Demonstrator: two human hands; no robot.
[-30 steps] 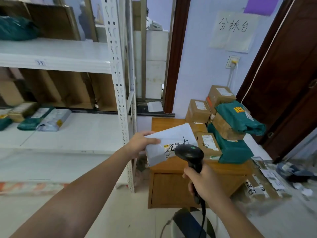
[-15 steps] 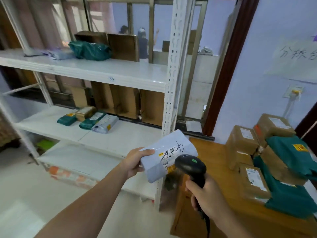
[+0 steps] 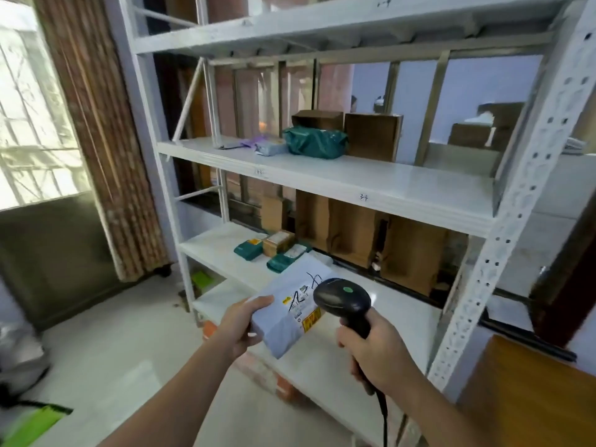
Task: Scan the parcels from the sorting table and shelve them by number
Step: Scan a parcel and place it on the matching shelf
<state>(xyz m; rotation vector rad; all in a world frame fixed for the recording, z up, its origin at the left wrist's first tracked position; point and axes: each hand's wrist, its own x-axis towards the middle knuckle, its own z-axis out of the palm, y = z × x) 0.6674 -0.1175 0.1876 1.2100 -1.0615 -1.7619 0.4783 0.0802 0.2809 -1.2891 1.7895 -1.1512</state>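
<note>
My left hand grips a pale grey mailer parcel by its near left end; black handwritten marks and a yellow label show on top. My right hand holds a black barcode scanner by the handle, its head just right of the parcel, cable hanging down. Both are in front of the white metal shelving unit. Handwritten numbers mark the shelf edges. Only a corner of the wooden sorting table shows at the lower right.
The middle shelf carries a green bag parcel, a grey mailer and brown boxes. The lower shelf holds small green parcels and a small box. A perforated upright post stands at the right. A curtain hangs left.
My view has swung left from the sorting table to face the shelving. Both hands stay in front of me, still holding the parcel and the scanner.
</note>
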